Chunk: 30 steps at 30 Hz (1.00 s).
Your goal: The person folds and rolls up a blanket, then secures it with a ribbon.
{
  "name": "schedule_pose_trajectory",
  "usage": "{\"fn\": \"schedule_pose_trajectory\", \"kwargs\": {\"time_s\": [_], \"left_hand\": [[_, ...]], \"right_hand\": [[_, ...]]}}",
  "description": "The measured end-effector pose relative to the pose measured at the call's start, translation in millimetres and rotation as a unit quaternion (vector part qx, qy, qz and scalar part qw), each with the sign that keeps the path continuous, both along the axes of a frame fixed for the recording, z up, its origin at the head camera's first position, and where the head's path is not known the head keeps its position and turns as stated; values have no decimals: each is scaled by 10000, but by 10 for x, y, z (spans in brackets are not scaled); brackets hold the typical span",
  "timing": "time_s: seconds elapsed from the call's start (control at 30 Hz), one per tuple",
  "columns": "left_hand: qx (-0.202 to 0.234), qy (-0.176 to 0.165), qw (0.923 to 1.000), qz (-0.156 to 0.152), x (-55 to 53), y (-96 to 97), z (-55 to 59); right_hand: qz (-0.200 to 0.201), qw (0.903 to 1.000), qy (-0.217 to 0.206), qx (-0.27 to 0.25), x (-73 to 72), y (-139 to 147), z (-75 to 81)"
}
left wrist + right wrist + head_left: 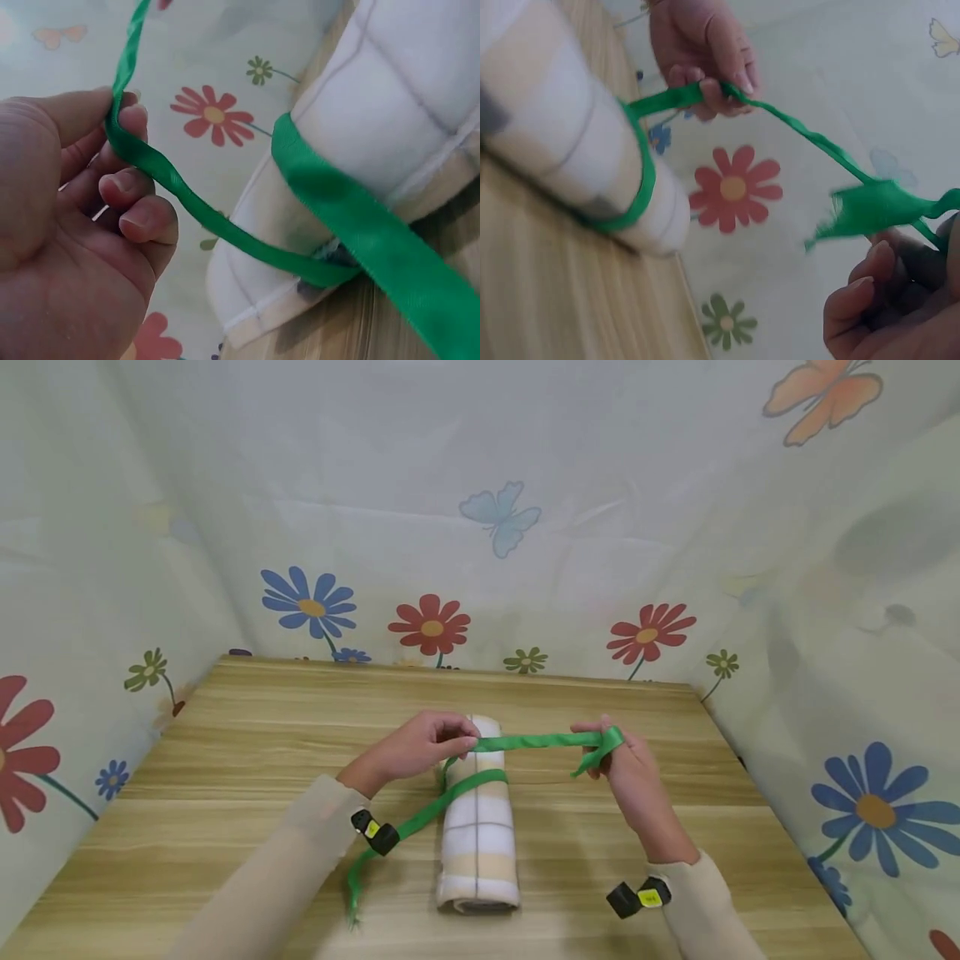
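Note:
A rolled towel (477,843) with pale plaid squares lies lengthwise on the wooden table. A green ribbon (534,742) passes round its far half, and one tail trails off to the lower left past the left wrist. Above the roll's far end, my left hand (426,745) pinches the ribbon between thumb and forefinger, its other fingers curled in the left wrist view. To the right of the roll, my right hand (628,768) holds the other end, with a short frayed tip (862,214) hanging from it. Between the hands the ribbon runs nearly straight and slightly twisted.
The wooden table (300,718) extends on both sides of the roll. A curtain (360,460) printed with flowers and butterflies surrounds its back and sides. Each wrist carries a small black camera, the left one (375,832) close to the trailing ribbon.

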<state>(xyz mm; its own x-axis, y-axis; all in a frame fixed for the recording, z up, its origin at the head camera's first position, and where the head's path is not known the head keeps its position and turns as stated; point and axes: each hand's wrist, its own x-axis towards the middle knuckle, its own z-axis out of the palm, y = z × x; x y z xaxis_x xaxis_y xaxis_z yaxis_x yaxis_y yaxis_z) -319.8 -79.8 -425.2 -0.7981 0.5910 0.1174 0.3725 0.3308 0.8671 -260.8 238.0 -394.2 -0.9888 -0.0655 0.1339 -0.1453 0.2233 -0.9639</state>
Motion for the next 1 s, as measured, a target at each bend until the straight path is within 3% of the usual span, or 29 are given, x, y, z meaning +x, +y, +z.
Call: {"fn": "schedule_pose_trajectory", "kwargs": {"time_s": [0.1, 0.2, 0.43, 0.67, 0.83, 1.0], "left_hand": [[-144, 94, 9997, -192, -5, 121, 7], [-395, 197, 9985, -338, -6, 221, -19], [-856, 439, 9951, -225, 16, 309, -77], [-934, 535, 9942, 34, 71, 243, -65], [-1233, 686, 9897, 249, 106, 160, -86], [-1560, 828, 9836, 379, 153, 54, -156]], "right_hand": [[-378, 9971, -77, 654, 138, 186, -73], [-601, 9928, -278, 999, 239, 328, -162], [-581, 9915, -607, 994, 374, 565, -363], [-396, 9879, -1176, 932, 469, 724, -500], [-299, 9768, -1707, 1256, 502, 811, -599], [-239, 9667, -1887, 1712, 530, 885, -681]]}}
